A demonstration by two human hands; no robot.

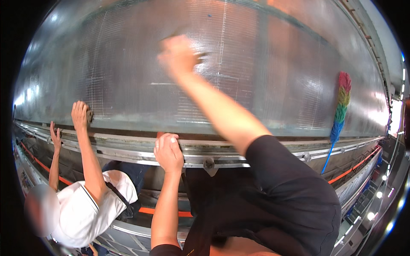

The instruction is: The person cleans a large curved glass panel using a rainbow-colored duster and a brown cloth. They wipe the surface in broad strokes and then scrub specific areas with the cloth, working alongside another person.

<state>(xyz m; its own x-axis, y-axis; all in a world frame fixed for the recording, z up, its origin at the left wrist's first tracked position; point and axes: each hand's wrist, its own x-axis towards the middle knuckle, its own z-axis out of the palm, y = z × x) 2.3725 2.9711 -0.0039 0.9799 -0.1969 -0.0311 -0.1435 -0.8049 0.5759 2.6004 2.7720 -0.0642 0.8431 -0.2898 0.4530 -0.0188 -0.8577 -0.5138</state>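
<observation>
A wide, grey, shiny sheet (141,64) with fine printed lines and grids stretches out before me. My right hand (178,55) is on its middle, arm reaching up and forward, smeared by motion. Its fingers are curled over something dark and brownish that sticks out at both sides, too blurred to name. My left hand (168,152) is closed over the metal rail (196,157) along the sheet's near edge. A bit of something orange shows just behind its knuckles.
At left, a co-worker in a white shirt (79,213) presses a dark pad (89,115) on the sheet. A rainbow-coloured duster (343,100) with a blue handle leans across the near edge at right. Orange bars (354,165) and lights lie beyond the rail.
</observation>
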